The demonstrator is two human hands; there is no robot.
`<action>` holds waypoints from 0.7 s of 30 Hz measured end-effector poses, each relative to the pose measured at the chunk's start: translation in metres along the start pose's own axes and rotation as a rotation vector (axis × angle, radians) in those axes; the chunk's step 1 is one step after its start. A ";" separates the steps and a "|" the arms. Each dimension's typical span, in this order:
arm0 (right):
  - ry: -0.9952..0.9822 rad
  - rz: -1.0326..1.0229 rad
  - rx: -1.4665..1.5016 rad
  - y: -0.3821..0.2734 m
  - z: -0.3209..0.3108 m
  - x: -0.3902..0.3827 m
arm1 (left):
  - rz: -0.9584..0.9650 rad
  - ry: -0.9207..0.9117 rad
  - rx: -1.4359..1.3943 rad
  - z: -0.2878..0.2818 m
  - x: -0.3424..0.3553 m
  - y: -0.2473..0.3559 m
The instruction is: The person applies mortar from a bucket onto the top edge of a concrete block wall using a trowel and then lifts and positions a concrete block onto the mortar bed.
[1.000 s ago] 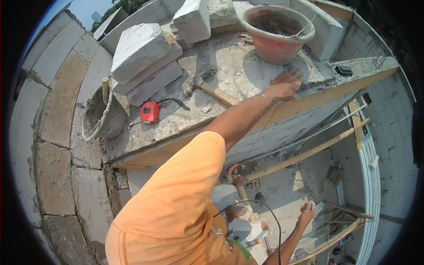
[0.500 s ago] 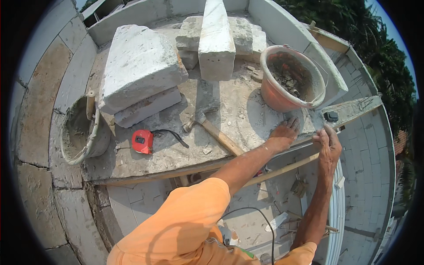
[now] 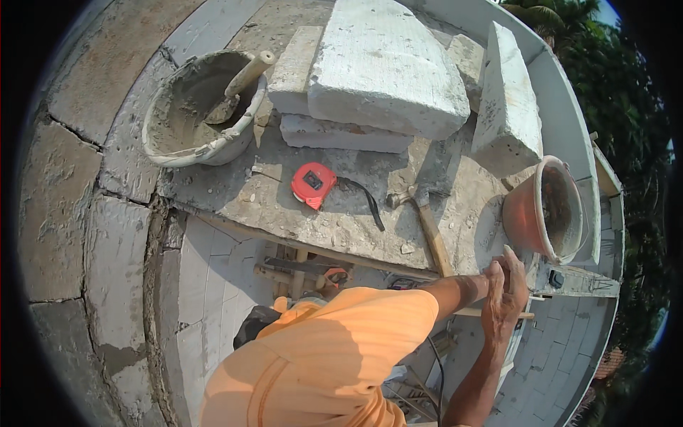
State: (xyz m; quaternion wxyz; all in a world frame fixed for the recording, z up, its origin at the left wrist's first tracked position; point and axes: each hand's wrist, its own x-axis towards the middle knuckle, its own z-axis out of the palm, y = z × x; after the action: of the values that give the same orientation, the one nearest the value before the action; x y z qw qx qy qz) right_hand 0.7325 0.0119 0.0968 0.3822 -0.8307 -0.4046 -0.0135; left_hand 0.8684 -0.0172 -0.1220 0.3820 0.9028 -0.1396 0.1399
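My right hand (image 3: pixel 504 295) is raised at the slab's front edge, just below the orange bucket (image 3: pixel 530 210). Its fingers stretch upward and nothing shows in them. My left hand (image 3: pixel 479 287) reaches across to the same spot, but its fingers are hidden behind the right one. Beside the left forearm lies a hammer (image 3: pixel 431 235), its metal head away from me and its wooden handle over the edge. Farther left, a red tape measure (image 3: pixel 313 185) with a black strap rests on the dusty slab (image 3: pixel 341 231).
A mortar bucket (image 3: pixel 160 135) holding a wooden-handled trowel (image 3: pixel 249 75) stands at the left. White blocks (image 3: pixel 388 71) are stacked behind the tape measure, with another block (image 3: pixel 509 107) leaning right of them. A small black object (image 3: pixel 556 279) sits on the ledge. Below the slab's edge is a drop.
The view has swung left, so the slab's things appear farther right. My hands have come together: the left was flat on the slab and is now behind the raised right hand.
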 end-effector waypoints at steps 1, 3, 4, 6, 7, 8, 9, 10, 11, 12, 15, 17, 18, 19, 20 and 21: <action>-0.006 -0.005 -0.011 0.005 -0.003 -0.011 | 0.037 0.012 0.072 -0.003 0.002 -0.002; 0.054 0.135 0.009 0.017 -0.015 -0.038 | 0.115 0.060 0.243 -0.008 0.008 -0.005; 0.062 0.222 0.049 0.017 -0.023 -0.053 | 0.145 0.103 0.320 -0.013 0.010 -0.005; 0.066 0.242 0.012 0.024 -0.045 -0.082 | 0.144 0.218 0.340 -0.023 0.006 -0.006; 0.083 0.289 -0.007 0.033 -0.055 -0.097 | 0.143 0.218 0.341 -0.036 0.001 0.004; 0.101 0.317 -0.006 0.044 -0.066 -0.117 | 0.147 -0.025 0.115 -0.055 -0.004 0.031; 0.167 0.409 -0.002 0.050 -0.073 -0.132 | 0.130 -0.251 -0.096 -0.075 -0.016 0.044; 0.221 0.481 0.007 0.053 -0.077 -0.141 | 0.311 -0.025 -0.098 -0.076 -0.034 0.043; 0.222 0.490 0.014 0.061 -0.083 -0.154 | 0.265 -0.145 -0.227 -0.117 -0.057 0.061; 0.273 0.493 0.021 0.068 -0.086 -0.162 | 0.207 -0.255 -0.344 -0.179 -0.088 0.082; 0.278 0.488 0.033 0.089 -0.092 -0.178 | 0.019 -0.046 -0.684 -0.277 -0.191 0.085; 0.355 0.537 0.046 0.106 -0.094 -0.198 | -0.207 0.232 -0.891 -0.324 -0.258 0.076; 0.435 0.548 0.057 0.116 -0.093 -0.213 | -0.362 0.460 -1.017 -0.351 -0.286 0.079; 0.453 0.562 0.062 0.124 -0.094 -0.224 | -0.448 0.704 -0.981 -0.375 -0.314 0.077; 0.456 0.624 0.114 0.132 -0.094 -0.236 | -0.497 0.982 -0.971 -0.384 -0.346 0.067; 0.449 0.688 0.159 0.140 -0.094 -0.249 | -0.569 1.234 -0.930 -0.395 -0.379 0.068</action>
State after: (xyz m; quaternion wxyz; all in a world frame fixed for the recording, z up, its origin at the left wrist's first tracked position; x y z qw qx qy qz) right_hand 0.6880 -0.2665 -0.0068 0.5059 -0.8619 -0.0098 -0.0345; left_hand 0.4375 0.2802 0.0501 0.7457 0.4140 0.2858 0.4368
